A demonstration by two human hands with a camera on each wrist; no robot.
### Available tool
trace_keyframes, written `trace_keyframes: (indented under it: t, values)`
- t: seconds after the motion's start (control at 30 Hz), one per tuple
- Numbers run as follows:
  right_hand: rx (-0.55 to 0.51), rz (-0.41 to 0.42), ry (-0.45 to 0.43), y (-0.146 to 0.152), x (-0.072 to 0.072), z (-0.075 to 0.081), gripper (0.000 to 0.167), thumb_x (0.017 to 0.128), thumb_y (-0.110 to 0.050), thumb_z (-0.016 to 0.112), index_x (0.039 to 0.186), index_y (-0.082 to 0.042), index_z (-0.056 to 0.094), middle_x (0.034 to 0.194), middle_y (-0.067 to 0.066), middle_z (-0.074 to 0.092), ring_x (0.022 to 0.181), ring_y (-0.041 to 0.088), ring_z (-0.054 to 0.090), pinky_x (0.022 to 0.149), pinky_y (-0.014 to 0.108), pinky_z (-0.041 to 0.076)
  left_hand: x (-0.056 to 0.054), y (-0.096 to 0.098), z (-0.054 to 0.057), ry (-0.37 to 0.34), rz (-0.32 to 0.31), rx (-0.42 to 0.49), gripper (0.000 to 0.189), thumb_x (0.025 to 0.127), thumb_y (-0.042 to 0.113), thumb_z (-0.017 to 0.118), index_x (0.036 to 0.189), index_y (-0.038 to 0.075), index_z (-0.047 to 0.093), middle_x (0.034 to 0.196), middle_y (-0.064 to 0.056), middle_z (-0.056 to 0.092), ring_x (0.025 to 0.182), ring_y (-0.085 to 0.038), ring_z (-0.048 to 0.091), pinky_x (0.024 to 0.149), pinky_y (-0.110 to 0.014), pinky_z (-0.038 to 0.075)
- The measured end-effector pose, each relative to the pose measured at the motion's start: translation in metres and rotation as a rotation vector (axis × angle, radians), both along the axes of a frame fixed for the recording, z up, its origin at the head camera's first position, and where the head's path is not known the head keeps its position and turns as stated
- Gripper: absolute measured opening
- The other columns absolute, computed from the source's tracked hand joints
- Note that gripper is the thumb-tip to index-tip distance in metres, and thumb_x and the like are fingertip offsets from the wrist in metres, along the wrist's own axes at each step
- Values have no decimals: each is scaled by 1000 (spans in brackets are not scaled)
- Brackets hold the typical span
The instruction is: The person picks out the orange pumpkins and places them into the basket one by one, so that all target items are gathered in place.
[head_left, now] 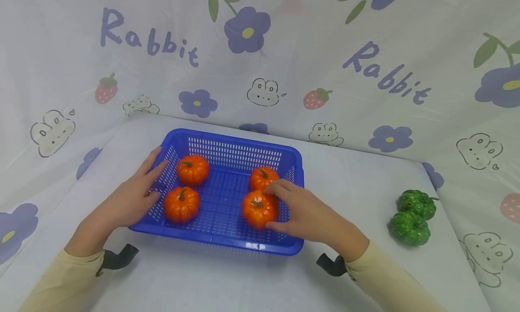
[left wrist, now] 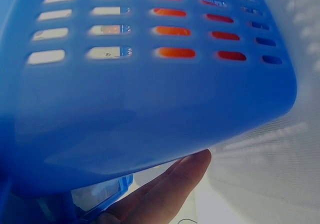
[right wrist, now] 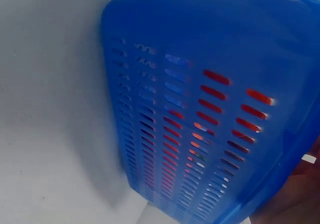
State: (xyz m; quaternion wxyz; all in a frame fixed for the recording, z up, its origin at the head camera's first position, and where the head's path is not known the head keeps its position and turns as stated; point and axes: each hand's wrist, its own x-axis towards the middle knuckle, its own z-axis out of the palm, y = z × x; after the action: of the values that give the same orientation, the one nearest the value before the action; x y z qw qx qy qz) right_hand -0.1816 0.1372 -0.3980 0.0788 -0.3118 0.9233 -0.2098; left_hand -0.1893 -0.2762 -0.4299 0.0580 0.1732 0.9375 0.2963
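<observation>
My right hand (head_left: 302,210) reaches over the right rim of a blue plastic basket (head_left: 213,237) and grips the front right orange pumpkin (head_left: 257,212), thumb at its near side and fingers at its far side. Close behind that one lies another orange pumpkin (head_left: 260,175), partly covered by it. Two more, a back left pumpkin (head_left: 193,173) and a front left pumpkin (head_left: 181,208), sit along the basket's left end. My left hand (head_left: 132,197) rests at the left rim with its fingers fairly straight. In the left wrist view, a finger (left wrist: 172,186) touches the basket's outer wall (left wrist: 150,104).
Two shiny green pumpkins (head_left: 411,228) lie together on the white table (head_left: 345,181), far to the right near its edge. A cloth with rabbits and flowers (head_left: 227,72) hangs behind the table. Slotted basket walls (right wrist: 150,119) fill much of both wrist views.
</observation>
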Motion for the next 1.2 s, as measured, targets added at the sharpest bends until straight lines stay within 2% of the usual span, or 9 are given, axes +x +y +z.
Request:
trace_keyframes:
  t: [0.3, 0.43, 0.7, 1.0, 1.1, 1.2]
  values:
    - [94, 43, 8, -9, 1, -6, 59, 88, -36, 93, 136, -16, 67, 131, -1, 67, 113, 20, 69, 102, 41, 60, 0, 0, -1, -2, -4, 0, 74, 102, 1, 57, 169, -5, 24, 181, -12, -11, 158, -54, 22, 118, -70, 33]
    - [135, 50, 32, -10, 1, -9, 59, 87, -37, 93, 136, -16, 68, 129, -3, 69, 111, 18, 69, 101, 39, 60, -1, 0, -1, 3, -9, 1, 74, 102, 0, 57, 169, -5, 24, 181, -12, -11, 159, -53, 22, 118, -70, 33]
    - [196, 61, 38, -15, 1, -8, 59, 89, -32, 92, 140, -13, 70, 136, 1, 72, 122, 22, 67, 109, 43, 55, -2, 0, -1, 4, -8, -3, 74, 103, 1, 58, 169, -5, 25, 181, -12, -11, 158, -53, 23, 118, -70, 33]
    - [265, 78, 68, -20, 1, -7, 55, 88, -22, 93, 137, -10, 70, 132, 5, 73, 118, 25, 69, 108, 44, 56, -2, -1, 1, 8, -14, -4, 74, 103, 1, 57, 169, -4, 24, 181, -13, -11, 159, -52, 22, 118, -70, 33]
    - [232, 70, 53, -18, 0, -7, 61, 90, -23, 91, 144, -9, 67, 140, 6, 69, 127, 26, 66, 112, 45, 53, -2, -2, 0, 8, -12, -6, 74, 104, 1, 57, 170, -4, 24, 181, -12, -11, 159, -51, 22, 118, -70, 33]
    - [127, 35, 40, -11, 1, -3, 67, 94, -30, 88, 152, -9, 62, 151, 7, 63, 140, 28, 59, 117, 49, 48, -2, -3, 0, 8, -11, -9, 74, 104, 2, 57, 170, -4, 24, 182, -12, -11, 159, -52, 23, 118, -70, 33]
